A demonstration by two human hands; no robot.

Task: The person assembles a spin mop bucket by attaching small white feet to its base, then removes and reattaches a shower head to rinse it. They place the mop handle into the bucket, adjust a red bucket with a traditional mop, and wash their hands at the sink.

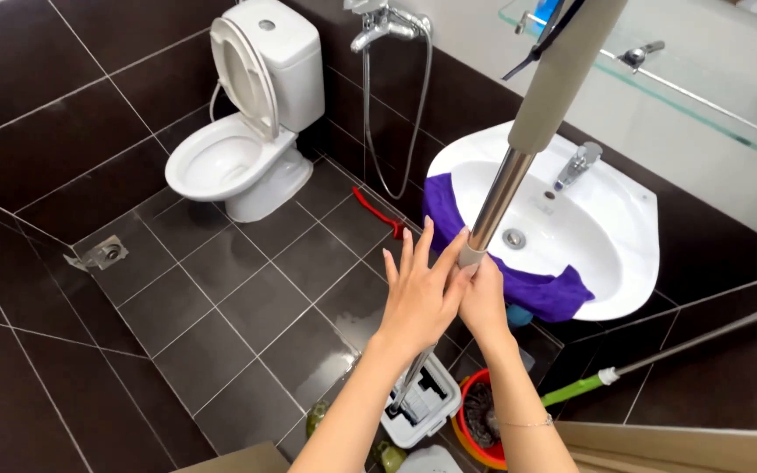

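Both forearms rise from the frame's bottom edge to a metal mop pole (pixel 503 191) held upright before the white sink (pixel 628 229), the right hand (pixel 484 298) clenched round its shaft, the left hand (pixel 420 293) flat-fingered against it, the mop's lower end in the bucket (pixel 422 410) and the dark floor tiles (pixel 221 298) apparently not yet wet.

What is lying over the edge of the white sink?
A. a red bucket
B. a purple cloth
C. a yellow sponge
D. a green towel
B: a purple cloth hangs draped over the front rim of the white wall-mounted ceramic sink, just behind the shiny metal pole that both hands, left hand and right hand, are touching.
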